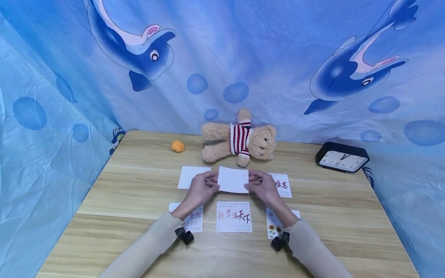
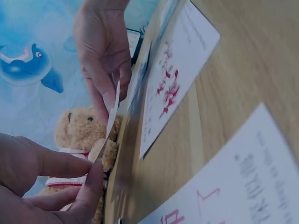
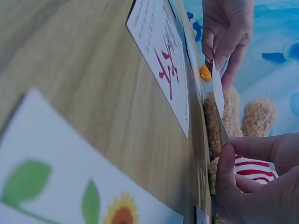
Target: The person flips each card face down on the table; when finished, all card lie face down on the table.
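A white card (image 1: pixel 233 180) is pinched at its left edge by my left hand (image 1: pixel 202 188) and at its right edge by my right hand (image 1: pixel 261 187). It is raised off the table, its blank side towards the head camera. Both wrist views show it edge-on, slightly bent, between thumb and fingers. Below it lies a card with red characters (image 1: pixel 234 217). Under my left wrist is a partly covered card with grey characters (image 1: pixel 195 216); under my right, a sunflower card (image 1: pixel 274 227). A blank card (image 1: pixel 191 176) lies beside my left hand, and another printed card (image 1: pixel 284 186) beside my right.
Behind the cards a teddy bear (image 1: pixel 240 141) in a striped shirt lies on its side. An orange ball (image 1: pixel 178 146) sits to its left, a black clock (image 1: pixel 342 157) at the right back. A blue dolphin-print curtain (image 1: pixel 222 50) hangs behind the wooden table (image 1: pixel 114 216).
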Motion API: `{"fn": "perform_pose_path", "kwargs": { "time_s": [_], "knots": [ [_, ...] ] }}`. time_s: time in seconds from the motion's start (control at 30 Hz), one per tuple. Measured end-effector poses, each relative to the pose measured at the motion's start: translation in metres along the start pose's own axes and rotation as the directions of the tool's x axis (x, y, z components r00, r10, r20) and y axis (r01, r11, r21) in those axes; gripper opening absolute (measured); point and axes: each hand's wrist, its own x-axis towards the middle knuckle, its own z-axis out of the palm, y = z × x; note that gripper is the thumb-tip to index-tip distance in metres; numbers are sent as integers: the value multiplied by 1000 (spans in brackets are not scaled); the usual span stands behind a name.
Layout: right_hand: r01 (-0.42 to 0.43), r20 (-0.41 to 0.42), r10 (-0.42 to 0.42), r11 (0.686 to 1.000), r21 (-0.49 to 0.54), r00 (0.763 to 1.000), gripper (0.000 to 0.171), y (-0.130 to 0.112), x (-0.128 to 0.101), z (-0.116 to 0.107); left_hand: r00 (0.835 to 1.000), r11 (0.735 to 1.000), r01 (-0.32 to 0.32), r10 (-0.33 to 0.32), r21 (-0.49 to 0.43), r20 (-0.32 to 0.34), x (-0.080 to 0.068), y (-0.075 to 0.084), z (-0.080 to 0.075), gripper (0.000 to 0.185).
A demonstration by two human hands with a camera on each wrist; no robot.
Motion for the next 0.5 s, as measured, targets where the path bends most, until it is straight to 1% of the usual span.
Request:
{"fn": "perform_pose_path", "kwargs": {
  "time_s": [0.07, 0.13, 0.4, 0.5],
  "knots": [
    [4, 1, -4, 1000, -7, 1000, 62, 1, 2, 0, 1000, 998, -18, 17, 53, 5, 2, -1, 1, 46],
    [7, 5, -7, 1000, -10, 1000, 63, 1, 4, 0, 1000, 996, -22, 22, 82, 9, 4, -2, 2, 45],
    [4, 43, -2, 999, -40, 999, 72, 1, 10, -2, 1000, 992, -6, 6, 123, 3, 10, -4, 5, 44],
    [7, 49, -4, 998, -60, 999, 73, 2, 11, -3, 1000, 989, -12, 11, 148, 5, 12, -4, 6, 44]
  ]
}}
